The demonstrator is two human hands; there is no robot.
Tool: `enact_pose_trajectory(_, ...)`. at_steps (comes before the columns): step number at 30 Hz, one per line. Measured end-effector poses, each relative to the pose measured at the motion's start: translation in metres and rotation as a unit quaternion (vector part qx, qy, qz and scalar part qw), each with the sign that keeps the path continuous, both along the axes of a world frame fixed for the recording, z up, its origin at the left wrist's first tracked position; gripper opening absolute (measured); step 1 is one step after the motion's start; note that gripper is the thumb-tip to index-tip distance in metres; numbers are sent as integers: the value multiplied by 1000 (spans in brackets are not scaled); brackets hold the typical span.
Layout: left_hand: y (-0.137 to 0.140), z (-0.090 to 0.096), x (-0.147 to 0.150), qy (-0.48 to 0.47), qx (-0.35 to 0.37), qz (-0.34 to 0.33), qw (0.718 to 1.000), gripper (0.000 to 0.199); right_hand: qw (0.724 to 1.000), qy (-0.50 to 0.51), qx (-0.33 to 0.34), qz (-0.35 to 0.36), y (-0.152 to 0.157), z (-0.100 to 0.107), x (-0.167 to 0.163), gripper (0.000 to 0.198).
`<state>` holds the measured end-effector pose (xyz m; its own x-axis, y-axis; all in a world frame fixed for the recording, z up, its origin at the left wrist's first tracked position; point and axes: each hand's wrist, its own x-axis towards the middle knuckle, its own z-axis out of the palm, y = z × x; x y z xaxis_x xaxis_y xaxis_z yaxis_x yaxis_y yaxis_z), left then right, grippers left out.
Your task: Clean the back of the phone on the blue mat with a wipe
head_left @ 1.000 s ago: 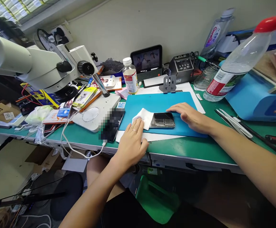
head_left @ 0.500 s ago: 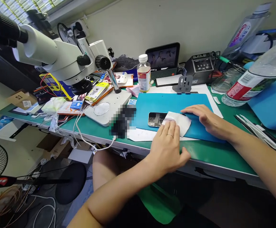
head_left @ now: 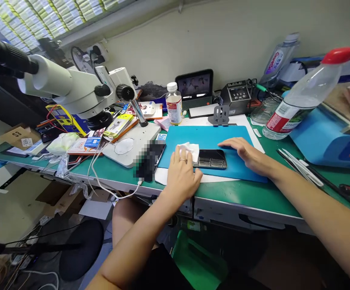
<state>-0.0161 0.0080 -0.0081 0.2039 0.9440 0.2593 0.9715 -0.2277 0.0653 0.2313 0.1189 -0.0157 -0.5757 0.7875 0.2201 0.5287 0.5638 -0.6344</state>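
Observation:
A smartphone [head_left: 211,158] lies flat, dark glass up, on the blue mat [head_left: 205,135]. Its left end is covered by a crumpled white wipe [head_left: 193,150]. The fingers of my left hand [head_left: 181,171], one wearing a ring, press together on the wipe and hold it against the phone. My right hand [head_left: 247,154] rests over the mat just right of the phone, fingers stretched out, holding nothing. Left of the mat lies a second, dark phone [head_left: 154,159], partly blurred out, with a white cable [head_left: 126,197] at its lower end.
A microscope [head_left: 72,90] stands at the left over its white base [head_left: 126,155]. Behind the mat are a small bottle [head_left: 174,105], a tablet [head_left: 195,84] and a grey stand [head_left: 221,114]. A red-capped bottle [head_left: 301,102] and thin tools [head_left: 303,167] lie to the right.
My left hand has slid the wipe leftward along the phone, baring its right part. My right hand stays open beside it. The whole view has shifted slightly.

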Motion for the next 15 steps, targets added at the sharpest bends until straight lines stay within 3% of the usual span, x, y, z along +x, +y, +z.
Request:
enact_pose_trajectory(5,-5,-6,51,-49,28,-86,995,67,999,3,27,-18,1,-1,-2,97)
enact_pose_trajectory(8,-5,-6,66,-59,38,-120,990,67,999,-9,34,-11,3,-1,-3,97)
enact_pose_trajectory(11,-3,-4,56,-61,27,-124,990,67,999,-9,39,-18,2,1,-4,96)
enact_pose_trajectory(15,-2,3,5,-26,-7,-78,997,58,1000,-20,15,-18,-2,5,-5,97)
